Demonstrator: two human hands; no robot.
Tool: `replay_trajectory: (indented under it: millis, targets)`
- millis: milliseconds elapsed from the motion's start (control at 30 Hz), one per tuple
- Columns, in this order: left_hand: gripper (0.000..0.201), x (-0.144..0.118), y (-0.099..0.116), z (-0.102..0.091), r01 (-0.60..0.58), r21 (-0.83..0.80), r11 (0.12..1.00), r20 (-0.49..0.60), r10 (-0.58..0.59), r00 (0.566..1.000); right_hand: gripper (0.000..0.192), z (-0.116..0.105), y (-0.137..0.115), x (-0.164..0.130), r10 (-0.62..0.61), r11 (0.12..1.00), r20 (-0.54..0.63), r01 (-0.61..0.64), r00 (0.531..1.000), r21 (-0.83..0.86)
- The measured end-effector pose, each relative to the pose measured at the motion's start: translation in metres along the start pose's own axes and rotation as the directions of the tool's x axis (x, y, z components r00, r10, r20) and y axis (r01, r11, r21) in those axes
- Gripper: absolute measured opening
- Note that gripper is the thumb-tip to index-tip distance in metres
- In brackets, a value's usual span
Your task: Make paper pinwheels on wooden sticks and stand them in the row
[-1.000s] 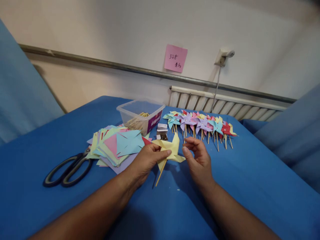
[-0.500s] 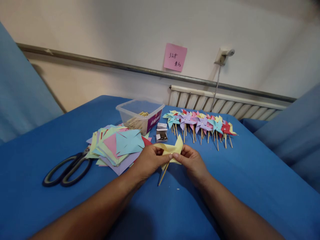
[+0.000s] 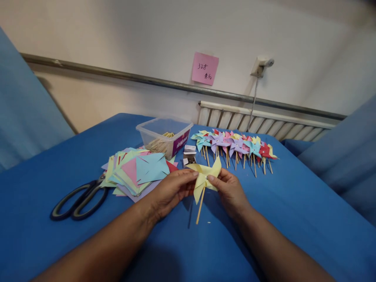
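A yellow paper pinwheel (image 3: 212, 169) on a thin wooden stick (image 3: 201, 207) is held up over the blue table, its blades folded in around a small pin at the centre. My right hand (image 3: 230, 190) pinches it from the right, thumb pressed beside the pin and fingers behind the paper. On the other side, my left hand (image 3: 176, 187) has its thumb at the left blade and its fingers curled behind. Just beyond them is a small open box of metal pins (image 3: 189, 159). Left of my hands lies a stack of coloured paper squares (image 3: 152, 167) with cut corners.
Black-handled scissors (image 3: 80, 197) lie at the left by the paper. A clear plastic tub (image 3: 164, 124) of wooden sticks stands behind the stack. Several finished pinwheels (image 3: 236, 145) lie in a row at the back right. A radiator (image 3: 232, 113) runs along the wall.
The pinwheel has turned to face me more, with its blades spread out and its stick showing further. My left thumb has moved off the centre to the left blade; the right thumb stays near the pin.
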State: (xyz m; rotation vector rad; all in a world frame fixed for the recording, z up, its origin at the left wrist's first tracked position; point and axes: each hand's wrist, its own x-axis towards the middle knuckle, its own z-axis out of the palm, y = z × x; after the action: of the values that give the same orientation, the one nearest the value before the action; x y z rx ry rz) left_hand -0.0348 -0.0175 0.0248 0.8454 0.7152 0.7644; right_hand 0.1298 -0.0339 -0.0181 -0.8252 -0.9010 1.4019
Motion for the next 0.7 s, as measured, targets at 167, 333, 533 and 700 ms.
replay_trajectory:
  millis: [167, 333, 533, 700]
  targets:
    - [0.018, 0.0015, -0.0011, -0.0003, 0.008, 0.035, 0.999, -0.051, -0.006, 0.999, 0.024, 0.0008, -0.0006, -0.0010, -0.013, 1.000, 0.005, 0.013, 1.000, 0.000]
    - [0.028, 0.0032, -0.0022, -0.0034, 0.032, 0.018, 0.999, 0.008, -0.032, 0.999, 0.024, 0.0002, -0.0004, -0.0011, -0.009, 1.000, 0.002, 0.009, 1.000, -0.002]
    - [0.025, 0.0048, -0.0045, -0.0042, 0.037, 0.002, 0.999, 0.009, -0.037, 0.999, 0.024, 0.0000, -0.0006, -0.0013, 0.000, 1.000, 0.014, 0.000, 1.000, 0.017]
    - [0.019, 0.0054, -0.0069, -0.0028, 0.030, 0.009, 0.999, -0.059, -0.030, 0.998, 0.025, 0.0004, 0.0006, -0.0013, -0.007, 1.000, 0.015, 0.007, 1.000, -0.008]
